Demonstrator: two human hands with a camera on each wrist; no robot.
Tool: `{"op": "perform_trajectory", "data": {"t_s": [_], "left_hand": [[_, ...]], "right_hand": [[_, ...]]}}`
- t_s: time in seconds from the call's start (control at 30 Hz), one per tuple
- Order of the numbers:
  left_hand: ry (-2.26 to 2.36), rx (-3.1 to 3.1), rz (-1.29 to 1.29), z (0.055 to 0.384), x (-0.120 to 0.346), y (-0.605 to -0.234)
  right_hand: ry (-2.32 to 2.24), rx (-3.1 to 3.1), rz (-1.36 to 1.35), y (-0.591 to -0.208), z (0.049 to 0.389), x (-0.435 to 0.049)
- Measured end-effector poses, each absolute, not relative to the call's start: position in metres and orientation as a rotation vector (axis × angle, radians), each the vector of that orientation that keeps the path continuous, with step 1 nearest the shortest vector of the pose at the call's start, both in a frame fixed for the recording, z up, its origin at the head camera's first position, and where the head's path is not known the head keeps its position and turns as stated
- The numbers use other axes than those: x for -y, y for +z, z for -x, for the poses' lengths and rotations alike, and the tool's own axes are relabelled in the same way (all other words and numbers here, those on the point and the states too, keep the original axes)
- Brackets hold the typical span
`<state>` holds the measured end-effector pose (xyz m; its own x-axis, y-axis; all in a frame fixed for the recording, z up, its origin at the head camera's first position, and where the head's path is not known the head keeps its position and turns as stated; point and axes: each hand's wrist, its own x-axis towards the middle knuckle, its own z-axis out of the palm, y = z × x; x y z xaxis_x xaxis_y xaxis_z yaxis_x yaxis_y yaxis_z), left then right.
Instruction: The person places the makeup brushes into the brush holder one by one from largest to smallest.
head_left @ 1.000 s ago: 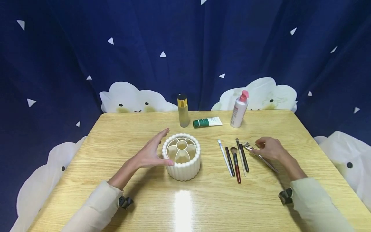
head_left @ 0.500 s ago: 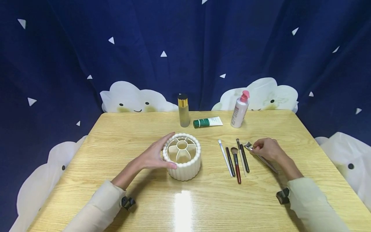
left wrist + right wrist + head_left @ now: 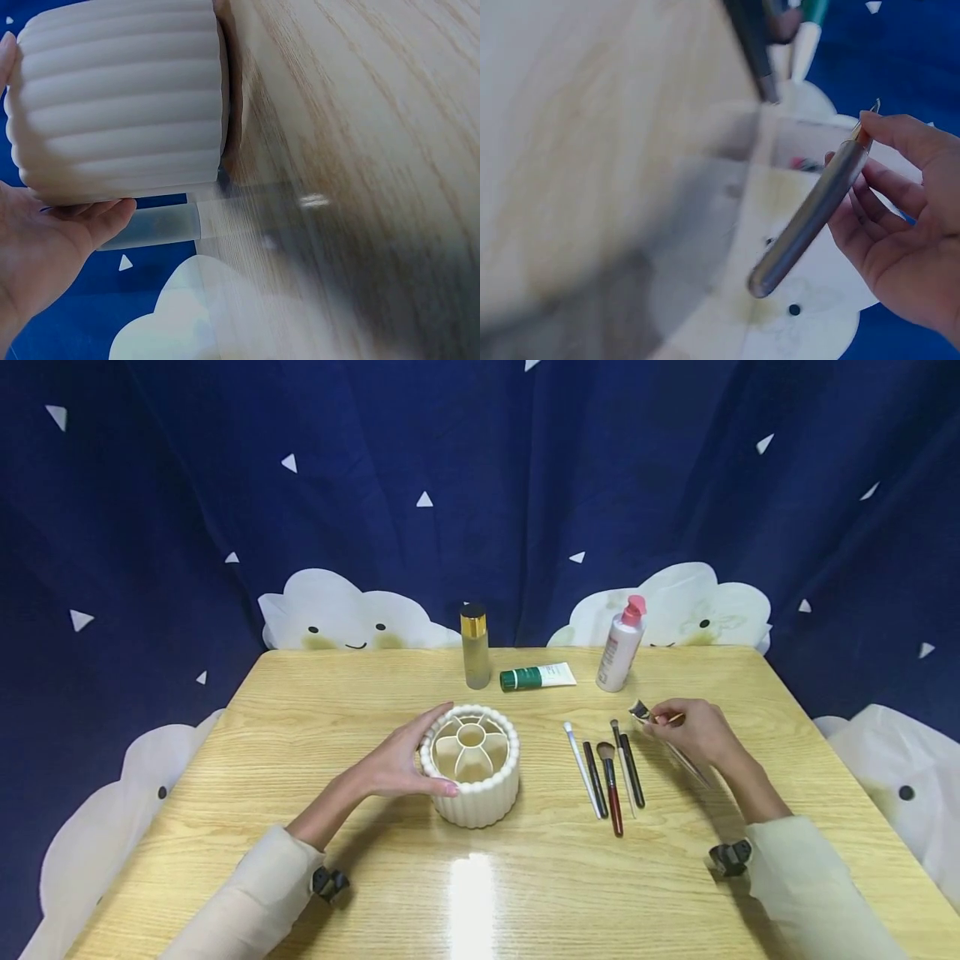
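My left hand (image 3: pixel 401 764) grips the side of a white ribbed brush holder (image 3: pixel 487 802), thumb at the near rim and fingers round the far side. Dividers split its inside into petal-shaped compartments around a central ring. In the left wrist view the holder's ribbed wall (image 3: pixel 124 97) fills the upper left, with fingers (image 3: pixel 112 221) against it. My right hand (image 3: pixel 693 731) pinches a slim makeup tool (image 3: pixel 686 764) by its upper part. The right wrist view shows its rounded silver handle (image 3: pixel 810 217) and gold neck; the fingers partly hide the dark-and-light head.
Left of my right hand lie a white brush (image 3: pixel 582 768), a red-handled brush (image 3: pixel 613 793) and several dark or slim sticks. Behind stand a gold-collared bottle (image 3: pixel 476 652) and a pink pump bottle (image 3: pixel 619 647). A green-and-white tube (image 3: pixel 536 677) lies between them.
My left hand has moved right and closed round the holder, which has stayed put. My right hand has taken hold of the makeup tool and raised it slightly from the table.
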<state>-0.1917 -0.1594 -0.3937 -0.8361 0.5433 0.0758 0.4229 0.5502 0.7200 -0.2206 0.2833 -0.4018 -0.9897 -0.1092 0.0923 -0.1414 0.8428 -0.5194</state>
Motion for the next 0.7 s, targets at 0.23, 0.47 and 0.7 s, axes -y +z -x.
{"op": "perform_trajectory", "data": {"t_s": [0.23,0.47,0.7], "left_hand": [[1.16,-2.617,-0.832,0.192,0.159,-0.391],[1.169,-2.597,-0.795,0.192,0.159,-0.391],[1.185,-2.6,-0.797,0.192,0.159,-0.393]], "right_hand": [[0.919,2.861,-0.247,-0.377,0.218,-0.264],[1.045,2.814,-0.207,-0.349,0.214,-0.241],[1.279,2.674,-0.287,-0.326,0.214,-0.212]]}}
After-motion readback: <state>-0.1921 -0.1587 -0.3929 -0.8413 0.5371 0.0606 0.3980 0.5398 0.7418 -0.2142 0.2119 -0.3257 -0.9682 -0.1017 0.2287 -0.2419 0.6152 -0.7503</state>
